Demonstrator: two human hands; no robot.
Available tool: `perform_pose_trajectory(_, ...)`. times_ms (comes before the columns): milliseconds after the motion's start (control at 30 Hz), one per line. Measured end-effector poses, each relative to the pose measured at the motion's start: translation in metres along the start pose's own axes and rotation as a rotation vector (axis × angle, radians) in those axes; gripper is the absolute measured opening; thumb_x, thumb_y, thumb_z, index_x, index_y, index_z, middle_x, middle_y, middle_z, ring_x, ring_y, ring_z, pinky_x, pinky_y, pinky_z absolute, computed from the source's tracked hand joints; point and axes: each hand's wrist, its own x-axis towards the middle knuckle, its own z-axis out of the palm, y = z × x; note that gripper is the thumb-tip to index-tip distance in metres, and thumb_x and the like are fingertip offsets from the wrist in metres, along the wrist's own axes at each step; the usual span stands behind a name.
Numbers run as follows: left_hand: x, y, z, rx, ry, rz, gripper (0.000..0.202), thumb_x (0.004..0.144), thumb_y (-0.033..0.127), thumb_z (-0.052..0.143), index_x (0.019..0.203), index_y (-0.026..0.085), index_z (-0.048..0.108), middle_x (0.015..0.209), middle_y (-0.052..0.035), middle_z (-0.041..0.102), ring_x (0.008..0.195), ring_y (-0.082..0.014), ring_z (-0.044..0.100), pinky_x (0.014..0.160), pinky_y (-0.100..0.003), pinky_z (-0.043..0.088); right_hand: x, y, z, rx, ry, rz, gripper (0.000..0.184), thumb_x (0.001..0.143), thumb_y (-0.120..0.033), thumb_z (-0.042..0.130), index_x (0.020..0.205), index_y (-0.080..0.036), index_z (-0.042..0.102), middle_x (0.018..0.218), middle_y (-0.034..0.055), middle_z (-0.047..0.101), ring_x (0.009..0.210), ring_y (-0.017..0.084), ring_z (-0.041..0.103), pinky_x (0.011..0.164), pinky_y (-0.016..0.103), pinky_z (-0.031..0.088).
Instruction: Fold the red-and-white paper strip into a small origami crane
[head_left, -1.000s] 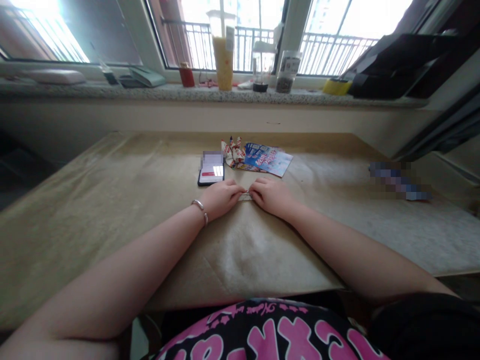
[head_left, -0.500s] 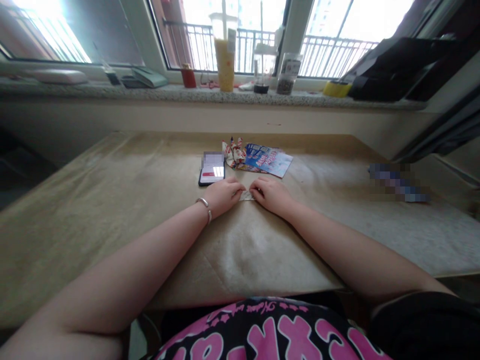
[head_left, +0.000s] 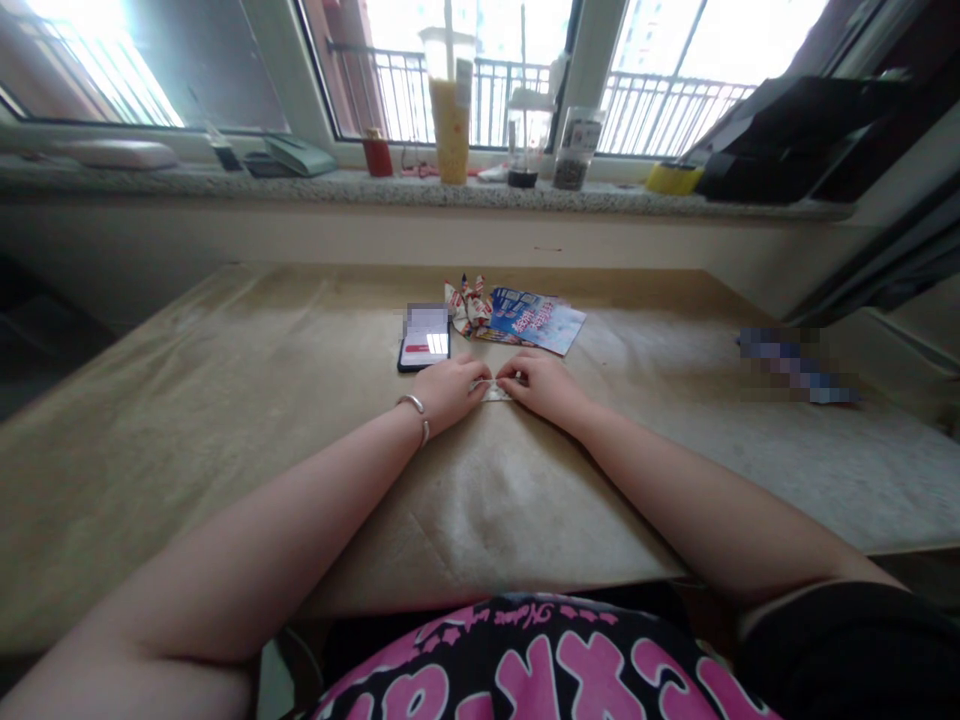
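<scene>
My left hand (head_left: 450,388), with a silver bracelet on the wrist, and my right hand (head_left: 541,385) meet fingertip to fingertip on a small pale piece of paper (head_left: 495,391). Both hands have curled fingers pressing or pinching this paper against the brown paper-covered table (head_left: 225,400). Most of the small paper is hidden under the fingers. Just beyond my left hand lies a phone (head_left: 424,340) with a lit screen. Behind my right hand lie a blue printed wrapper (head_left: 537,320) and a crumpled red and white wrapper (head_left: 466,302).
A stone windowsill (head_left: 300,185) runs along the back with a tall orange drink (head_left: 452,105), a red can (head_left: 376,155), jars and a yellow object (head_left: 673,176). A blurred item (head_left: 795,365) lies at the right of the table. Dark bags sit at far right.
My hands have barely shifted; the fingertips have drawn slightly closer on the small paper. The view has moved a little.
</scene>
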Motion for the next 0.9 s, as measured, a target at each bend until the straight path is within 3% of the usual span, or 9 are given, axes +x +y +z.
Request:
perform_pose_trajectory(267,0.0,-0.002,0.002,0.003,0.044,0.098,0.024,0.086,0.028,0.043,0.091,0.016,0.064,0.094,-0.007,0.061,0.092,-0.0205,0.055,0.083,-0.032,0.044,-0.005,-0.002,-0.005,-0.091,-0.003,-0.028,0.019,0.08,-0.032,0.057,0.083,-0.019,0.069,0.082,0.0037,0.062,0.075,0.014,0.054,0.068,0.024,0.039)
perform_pose_trajectory(500,0.001,-0.006,0.004,-0.073,0.066,0.105,0.018,0.083,0.026,0.048,0.088,0.015,0.062,0.091,-0.0078,0.061,0.09,-0.0208,0.054,0.083,-0.034,0.044,-0.002,0.003,-0.002,0.006,-0.003,0.002,0.013,0.075,-0.03,0.062,0.075,-0.018,0.066,0.077,0.0016,0.06,0.069,0.011,0.051,0.063,0.023,0.037)
perform_pose_trajectory(733,0.001,-0.009,0.007,-0.241,0.093,0.089,0.013,0.078,0.021,0.054,0.088,0.016,0.059,0.082,-0.0028,0.061,0.082,-0.0162,0.055,0.076,-0.029,0.044,-0.004,-0.001,-0.002,0.092,0.02,-0.033,0.01,0.073,-0.026,0.063,0.07,-0.016,0.063,0.072,0.0008,0.057,0.066,0.011,0.049,0.063,0.022,0.038)
perform_pose_trajectory(900,-0.001,-0.009,0.004,-0.226,0.115,0.112,0.014,0.076,0.021,0.058,0.088,0.016,0.06,0.079,-0.0022,0.061,0.081,-0.0163,0.055,0.078,-0.029,0.043,-0.008,-0.006,-0.003,0.16,0.025,-0.022,0.005,0.07,-0.02,0.064,0.069,-0.016,0.06,0.07,-0.0006,0.057,0.063,0.01,0.048,0.06,0.021,0.038)
